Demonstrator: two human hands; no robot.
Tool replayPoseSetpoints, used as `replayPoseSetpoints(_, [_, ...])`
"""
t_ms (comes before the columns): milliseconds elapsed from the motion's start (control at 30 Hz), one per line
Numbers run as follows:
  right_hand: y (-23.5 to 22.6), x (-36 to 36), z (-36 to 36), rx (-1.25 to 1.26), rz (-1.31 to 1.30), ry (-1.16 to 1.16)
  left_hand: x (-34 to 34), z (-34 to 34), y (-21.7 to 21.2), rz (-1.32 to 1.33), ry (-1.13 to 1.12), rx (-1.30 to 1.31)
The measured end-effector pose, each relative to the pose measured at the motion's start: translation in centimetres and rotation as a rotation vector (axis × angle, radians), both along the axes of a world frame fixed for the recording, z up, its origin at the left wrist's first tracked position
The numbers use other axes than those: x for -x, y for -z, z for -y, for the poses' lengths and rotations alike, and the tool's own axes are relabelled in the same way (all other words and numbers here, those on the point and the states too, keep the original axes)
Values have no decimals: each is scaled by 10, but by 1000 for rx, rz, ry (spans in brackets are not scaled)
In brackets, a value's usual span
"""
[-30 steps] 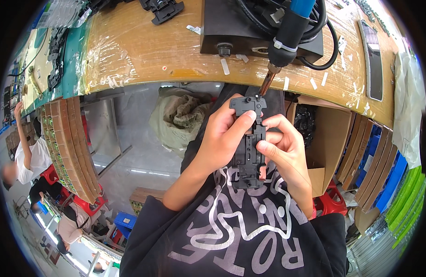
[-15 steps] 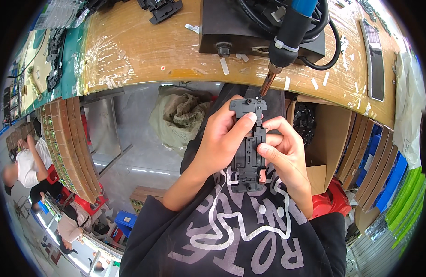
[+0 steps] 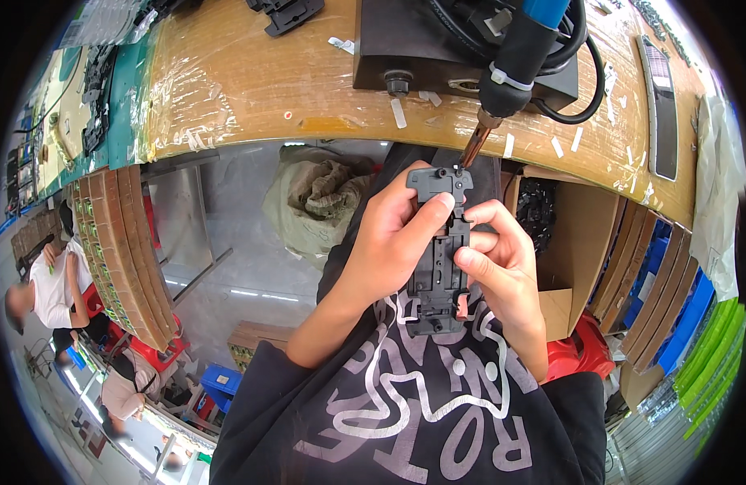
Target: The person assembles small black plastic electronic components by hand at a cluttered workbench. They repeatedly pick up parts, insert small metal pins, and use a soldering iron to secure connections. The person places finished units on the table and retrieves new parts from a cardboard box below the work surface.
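Note:
In front of my chest I hold a long black plastic frame with both hands, its long side running away from me. My left hand is closed round its upper left side, the thumb pressing flat on its face. My right hand pinches its right edge about the middle with bent fingers. A small pinkish piece sits at the lower right of the frame. Slanting down from the bench, a soldering iron with a blue and black grip has its coppery tip at the frame's upper right corner, by small screw-like posts.
A black box with coiled cable stands on the film-covered wooden bench. An open carton of black parts is under the bench at right. A beige sack and stacked trays stand left; other people sit beyond.
The view has shifted slightly, moving the bench and iron a little right in the picture. My hands keep the same hold on the frame. A person at far left has moved their hands.

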State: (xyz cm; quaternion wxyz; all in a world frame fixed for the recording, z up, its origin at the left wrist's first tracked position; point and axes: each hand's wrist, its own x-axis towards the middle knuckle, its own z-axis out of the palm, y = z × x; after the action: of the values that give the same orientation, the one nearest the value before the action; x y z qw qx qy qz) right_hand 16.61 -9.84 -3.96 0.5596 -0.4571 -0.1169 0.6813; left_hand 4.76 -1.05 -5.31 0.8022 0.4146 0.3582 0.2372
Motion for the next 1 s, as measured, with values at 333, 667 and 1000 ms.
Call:
replayPoseSetpoints(333, [4, 0, 0, 3, 11, -2, 0, 0, 3, -38, 7, -81])
replayPoseSetpoints(667, [1, -1, -3, 27, 27, 20, -4, 0, 2, -24, -18, -49])
replayPoseSetpoints(1000, [6, 0, -5, -23, 45, 24, -5, -2, 2, -30, -60, -60])
